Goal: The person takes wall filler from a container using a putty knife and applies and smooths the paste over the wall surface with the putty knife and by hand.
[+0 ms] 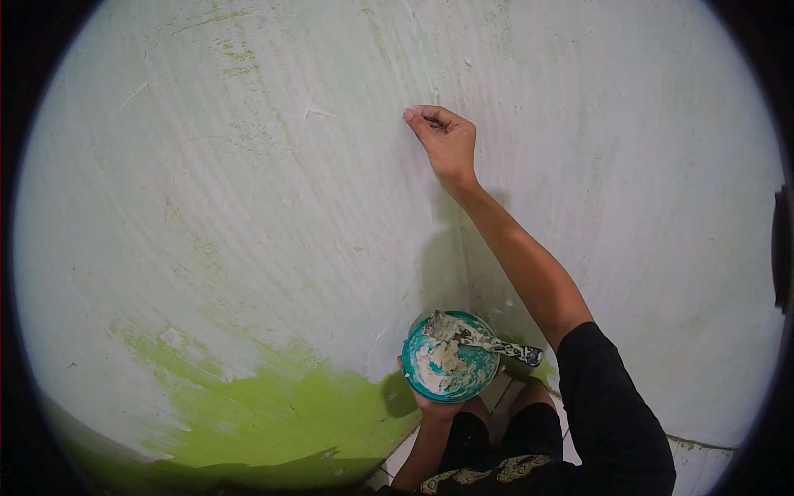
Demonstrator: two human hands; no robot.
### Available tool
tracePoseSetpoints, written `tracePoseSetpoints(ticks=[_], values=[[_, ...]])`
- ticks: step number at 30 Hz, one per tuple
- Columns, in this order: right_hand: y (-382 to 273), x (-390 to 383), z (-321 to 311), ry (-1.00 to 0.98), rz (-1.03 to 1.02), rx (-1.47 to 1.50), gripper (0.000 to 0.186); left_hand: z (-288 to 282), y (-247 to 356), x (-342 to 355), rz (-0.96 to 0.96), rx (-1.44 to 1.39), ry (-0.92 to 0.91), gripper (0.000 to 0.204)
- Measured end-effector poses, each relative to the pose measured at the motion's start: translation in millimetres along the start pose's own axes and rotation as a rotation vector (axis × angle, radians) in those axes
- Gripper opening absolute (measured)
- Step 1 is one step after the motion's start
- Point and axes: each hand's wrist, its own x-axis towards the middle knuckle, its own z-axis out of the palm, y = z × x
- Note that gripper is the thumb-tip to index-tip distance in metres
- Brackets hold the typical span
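My left hand (437,410) supports a round teal bowl (478,364) from below, its fingers mostly hidden under it. White, pasty filler (441,359) lies inside and is smeared over the bowl's walls. A putty knife (486,341) rests across the top, its caked blade over the far rim and its dark, spattered handle sticking out to the right. Higher up, my right hand (449,142) is at the wall (331,182), thumb and fingertips pinched together and the other fingers curled. Whatever may be between those fingertips is too small to make out.
Streaky whitish coating covers most of the wall, with bright green paint (281,413) showing at the lower left. A corner runs down behind the bowl. Pale floor tiles (403,455) lie around my legs. Something dark (782,248) stands at the right edge.
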Motion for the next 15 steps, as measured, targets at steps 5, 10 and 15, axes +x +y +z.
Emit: tracePoseSetpoints(ticks=[5,10,15], values=[[0.7,-1.7,-0.2,0.020,0.005,0.003,0.022,3.9,11.3,13.7,-0.414,-0.814,0.049,0.074],[0.2,-3.1,3.3,0.032,-0.020,-0.019,0.021,-6.2,-3.0,5.8,-0.368,-0.570,0.134,0.076],[0.2,-5.7,2.4,0.041,-0.253,-0.132,0.013,-1.7,6.6,9.3,-0.411,-0.720,0.105,0.079]])
